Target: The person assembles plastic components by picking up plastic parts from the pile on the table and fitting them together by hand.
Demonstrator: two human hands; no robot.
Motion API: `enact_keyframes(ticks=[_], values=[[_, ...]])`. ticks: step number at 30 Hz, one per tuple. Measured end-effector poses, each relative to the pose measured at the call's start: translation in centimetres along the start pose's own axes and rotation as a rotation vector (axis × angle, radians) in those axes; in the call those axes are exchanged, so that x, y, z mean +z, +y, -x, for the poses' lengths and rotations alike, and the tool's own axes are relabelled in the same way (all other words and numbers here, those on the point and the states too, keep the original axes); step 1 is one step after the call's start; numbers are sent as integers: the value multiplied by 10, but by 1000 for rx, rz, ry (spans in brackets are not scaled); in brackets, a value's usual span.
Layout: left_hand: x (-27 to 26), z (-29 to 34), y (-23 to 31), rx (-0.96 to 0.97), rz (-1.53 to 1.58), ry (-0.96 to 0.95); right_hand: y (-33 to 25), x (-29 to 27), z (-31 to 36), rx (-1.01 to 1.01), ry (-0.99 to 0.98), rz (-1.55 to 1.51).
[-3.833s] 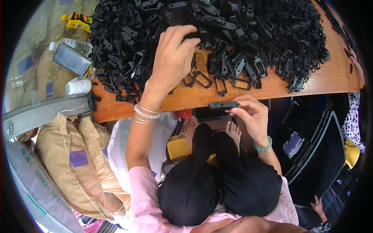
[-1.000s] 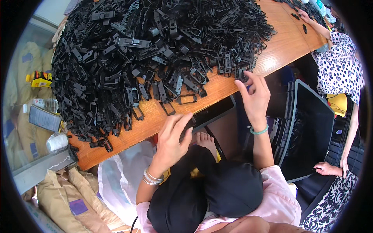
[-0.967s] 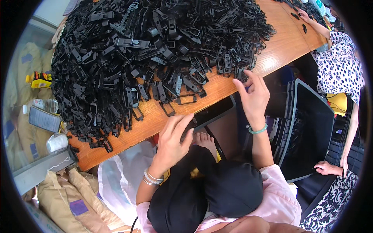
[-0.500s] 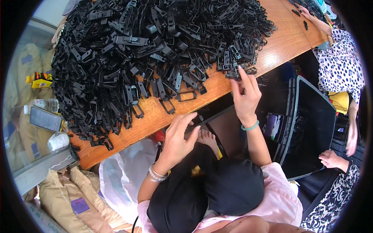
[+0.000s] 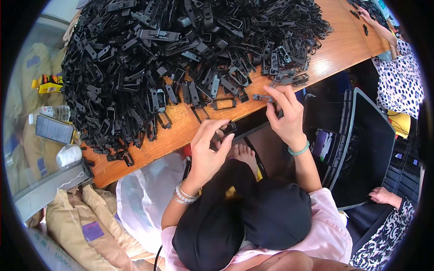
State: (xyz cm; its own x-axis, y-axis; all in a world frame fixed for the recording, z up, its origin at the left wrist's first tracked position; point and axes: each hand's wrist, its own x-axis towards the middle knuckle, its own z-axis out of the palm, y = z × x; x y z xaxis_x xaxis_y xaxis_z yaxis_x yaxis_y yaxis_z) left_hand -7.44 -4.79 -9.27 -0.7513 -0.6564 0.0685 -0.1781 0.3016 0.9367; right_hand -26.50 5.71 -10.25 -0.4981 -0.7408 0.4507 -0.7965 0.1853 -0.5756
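Note:
My left hand [image 5: 209, 151], with pale bracelets at the wrist, is just off the table's front edge. Its thumb and fingers close on a small black plastic piece [image 5: 231, 128] whose shape is partly hidden. To the right, my right hand [image 5: 288, 115], wearing a green bracelet, pinches a narrow black plastic clip-like part [image 5: 261, 98] between thumb and fingertips. That part is over the table edge, just in front of a big heap of black plastic parts [image 5: 181, 58]. Near the heap's front lies a rectangular black frame [image 5: 224, 104] on the wood.
The wooden table [image 5: 337, 56] runs diagonally. At left are a phone [image 5: 54, 128], a plastic bottle [image 5: 58, 113] and a white string roll [image 5: 69, 156]. A black bin [image 5: 366, 153] stands at right, with another person's hand [image 5: 384, 197] beside it. Brown sacks [image 5: 77, 226] lie lower left.
My right hand has drawn back from the heap toward my left hand, bringing the clip-like part with it. My left hand stays nearly in place. The view has shifted slightly.

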Motion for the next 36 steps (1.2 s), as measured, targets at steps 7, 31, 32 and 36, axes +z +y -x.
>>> enact_keyframes(ticks=[7,31,32,36], values=[[6,4,-7,-182,203,81,-9,-1,4,76,-44,-41],[-3,5,2,-223,307,7,-51,7,9,-177,-131,-338],[-4,5,3,-224,304,12,-51,7,9,-169,-151,-328],[-13,6,7,-246,420,-35,-59,4,3,-192,-242,-324]])
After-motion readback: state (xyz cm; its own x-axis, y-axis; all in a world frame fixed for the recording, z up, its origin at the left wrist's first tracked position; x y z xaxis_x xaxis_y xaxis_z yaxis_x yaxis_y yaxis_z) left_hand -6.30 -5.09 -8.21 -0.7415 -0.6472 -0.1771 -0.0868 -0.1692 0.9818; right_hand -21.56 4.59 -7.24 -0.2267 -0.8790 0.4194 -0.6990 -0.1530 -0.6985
